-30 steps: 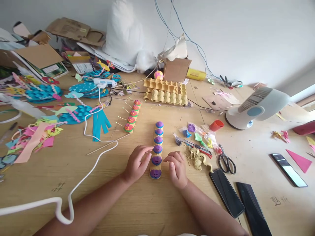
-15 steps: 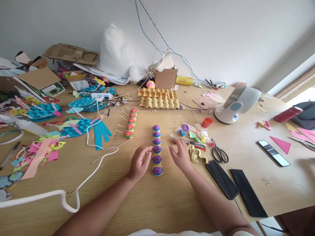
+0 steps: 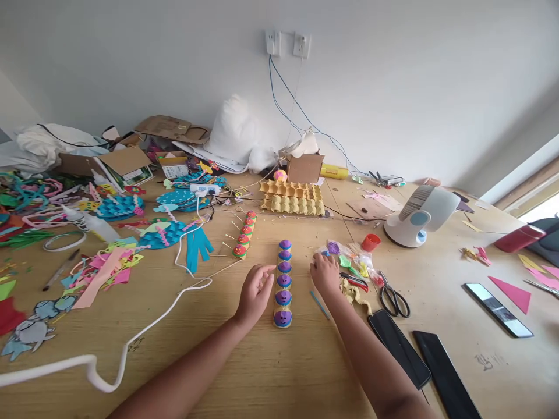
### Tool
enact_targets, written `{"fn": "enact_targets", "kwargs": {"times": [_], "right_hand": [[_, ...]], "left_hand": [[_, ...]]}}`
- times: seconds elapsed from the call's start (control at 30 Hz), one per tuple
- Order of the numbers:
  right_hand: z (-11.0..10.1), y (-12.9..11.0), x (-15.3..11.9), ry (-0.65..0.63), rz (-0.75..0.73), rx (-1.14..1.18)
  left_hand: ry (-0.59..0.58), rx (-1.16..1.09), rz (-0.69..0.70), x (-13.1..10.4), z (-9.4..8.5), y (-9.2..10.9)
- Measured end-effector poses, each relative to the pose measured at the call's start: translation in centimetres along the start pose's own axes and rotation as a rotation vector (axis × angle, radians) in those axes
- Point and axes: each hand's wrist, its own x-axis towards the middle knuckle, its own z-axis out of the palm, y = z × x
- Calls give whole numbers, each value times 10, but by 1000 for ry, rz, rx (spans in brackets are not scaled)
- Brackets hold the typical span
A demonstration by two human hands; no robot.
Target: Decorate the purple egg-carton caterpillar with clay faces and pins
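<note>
A strip of egg-carton cups, painted purple and blue with small dark faces on the nearer ones (image 3: 283, 281), stands lengthwise on the table. Just to its left hovers my left hand (image 3: 254, 294), fingers loosely bent and apart, holding nothing. Across the strip, my right hand (image 3: 325, 274) reaches down over small bags of coloured clay. Its fingers curl at the blue clay (image 3: 326, 254); the fingertips are hidden, so what they grip does not show. Purple clay (image 3: 333, 247) and green clay (image 3: 345, 261) lie beside it. A thin blue stick (image 3: 319, 305) rests near my right wrist.
Right of my hand are a red cutter knife (image 3: 356, 281), scissors (image 3: 395, 301), an orange cup (image 3: 371, 241) and a phone (image 3: 399, 347). A white fan (image 3: 421, 216) stands farther back. Leftward lie a red-green cup strip (image 3: 245, 235) and a white cable (image 3: 163, 311).
My right hand has moved forward to the clay bags and its fingers have curled down; the blue stick now shows. My left hand stays beside the purple strip. The view has tilted up and left.
</note>
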Motion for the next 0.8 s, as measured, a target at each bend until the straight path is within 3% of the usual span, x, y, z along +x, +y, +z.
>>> {"fn": "enact_targets", "kwargs": {"times": [0.13, 0.23, 0.33, 0.43, 0.57, 0.8], "right_hand": [[-13, -9, -27, 8, -90, 239], [-12, -23, -56, -161, -30, 1056], [-3, -36, -77, -331, 16, 1424], [11, -40, -84, -419, 22, 1551], [23, -35, -86, -443, 4, 1602], [21, -29, -93, -396, 6, 1492]], "left_hand": [[27, 5, 21, -10, -4, 7], [-11, 6, 61, -16, -9, 17], [-89, 21, 136, -16, -13, 26], [-106, 66, 222, -14, -14, 29], [-92, 93, 284, -14, -11, 25], [-119, 158, 350, -18, -2, 19]]}}
